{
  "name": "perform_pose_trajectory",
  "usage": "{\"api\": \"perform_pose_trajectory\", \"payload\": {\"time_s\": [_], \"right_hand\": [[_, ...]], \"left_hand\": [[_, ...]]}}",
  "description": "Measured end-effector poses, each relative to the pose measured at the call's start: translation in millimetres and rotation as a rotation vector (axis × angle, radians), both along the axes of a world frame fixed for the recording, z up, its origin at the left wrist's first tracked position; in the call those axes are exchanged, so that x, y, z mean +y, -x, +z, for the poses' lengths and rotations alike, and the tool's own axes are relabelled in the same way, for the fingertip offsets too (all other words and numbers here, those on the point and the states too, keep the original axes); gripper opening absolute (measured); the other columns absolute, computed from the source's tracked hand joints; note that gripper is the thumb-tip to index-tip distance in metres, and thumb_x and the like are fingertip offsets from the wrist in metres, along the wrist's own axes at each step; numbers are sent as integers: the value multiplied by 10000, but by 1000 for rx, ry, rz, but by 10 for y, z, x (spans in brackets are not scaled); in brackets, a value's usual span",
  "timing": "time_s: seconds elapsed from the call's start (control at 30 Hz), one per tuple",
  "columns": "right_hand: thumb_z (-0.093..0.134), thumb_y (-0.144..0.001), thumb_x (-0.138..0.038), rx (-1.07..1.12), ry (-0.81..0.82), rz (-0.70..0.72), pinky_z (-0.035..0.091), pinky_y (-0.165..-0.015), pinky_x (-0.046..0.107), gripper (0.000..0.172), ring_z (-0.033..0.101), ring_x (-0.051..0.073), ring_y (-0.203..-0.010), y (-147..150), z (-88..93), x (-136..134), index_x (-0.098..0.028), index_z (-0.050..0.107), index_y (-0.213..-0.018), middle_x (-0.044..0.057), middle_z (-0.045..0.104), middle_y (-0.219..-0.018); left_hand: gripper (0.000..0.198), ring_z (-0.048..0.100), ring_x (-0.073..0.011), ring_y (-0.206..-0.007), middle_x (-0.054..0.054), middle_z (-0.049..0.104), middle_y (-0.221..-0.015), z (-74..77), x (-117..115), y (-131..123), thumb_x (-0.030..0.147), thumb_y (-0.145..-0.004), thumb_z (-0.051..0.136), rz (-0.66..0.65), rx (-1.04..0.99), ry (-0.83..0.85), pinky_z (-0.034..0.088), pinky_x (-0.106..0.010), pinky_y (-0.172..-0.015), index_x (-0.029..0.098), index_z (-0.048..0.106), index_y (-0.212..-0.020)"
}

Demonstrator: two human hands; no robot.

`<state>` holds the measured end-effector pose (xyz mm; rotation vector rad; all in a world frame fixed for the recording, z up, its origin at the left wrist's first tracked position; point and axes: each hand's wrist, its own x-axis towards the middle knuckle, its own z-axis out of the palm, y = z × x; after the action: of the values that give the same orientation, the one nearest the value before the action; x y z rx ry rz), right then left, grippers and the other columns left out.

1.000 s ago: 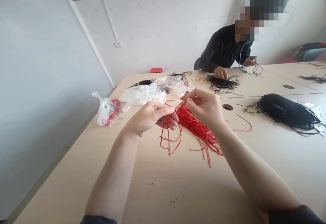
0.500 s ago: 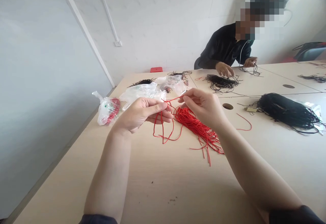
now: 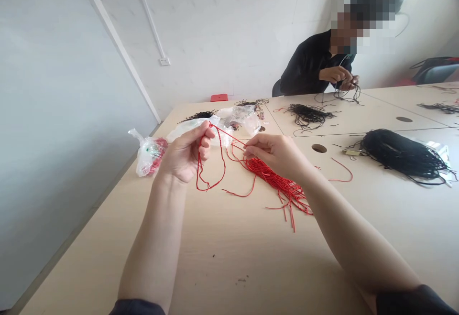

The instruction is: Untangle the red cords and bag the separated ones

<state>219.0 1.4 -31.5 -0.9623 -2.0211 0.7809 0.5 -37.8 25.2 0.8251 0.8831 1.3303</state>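
Note:
A looped red cord point(image 3: 224, 164) hangs in the air from my left hand point(image 3: 188, 155), whose thumb and curled fingers pinch it at a small knot. One strand of the cord runs taut, slanting down to the right, to my right hand point(image 3: 274, 151). There my thumb and fingertips are closed on it. Just below and behind my right hand lies a bundle of red cords point(image 3: 283, 183) on the table point(image 3: 201, 253); its upper part is partly hidden by that hand.
Clear plastic bags point(image 3: 238, 116) lie beyond my hands, and a knotted bag with red contents point(image 3: 148, 155) is at the left. Black cord bundles point(image 3: 401, 157) lie to the right. Across the table a person in a dark jacket point(image 3: 304, 66) handles black cord. A round hole point(image 3: 319, 148) pierces the tabletop.
My left hand has curled its fingers and moved slightly left and up, and the right hand has dropped a little. The strand between them has lengthened. The other person's hands have come together.

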Motion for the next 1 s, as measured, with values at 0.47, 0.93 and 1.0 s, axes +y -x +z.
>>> {"api": "perform_pose_trajectory", "payload": {"time_s": [0.47,0.93,1.0], "right_hand": [[502,-923,-224,-16,-358,10,471,-652,251,245,643,123,-691,122,53,-202,-238,706,-1059,-9,732,-821],[524,-919,-300,262,-368,-419,551,-792,356,231,710,185,-781,-351,118,182,-209,730,-973,35,740,-828],[519,-924,-290,253,-390,-398,553,-814,357,232,713,182,-804,-335,141,142,-206,720,-1006,36,743,-847]], "left_hand": [[262,669,-110,-613,-34,723,-705,-166,3,-162,431,-817,680,-412,605,-42,532,-185,-572,178,735,-786],[128,581,-271,-1187,-58,702,-1157,-14,-93,111,374,-754,735,-680,1036,-262,506,-334,-901,277,791,-815],[182,531,-285,-1244,-27,624,-1300,-31,-75,113,398,-719,758,-713,1167,-272,474,-349,-947,306,783,-874]]}}
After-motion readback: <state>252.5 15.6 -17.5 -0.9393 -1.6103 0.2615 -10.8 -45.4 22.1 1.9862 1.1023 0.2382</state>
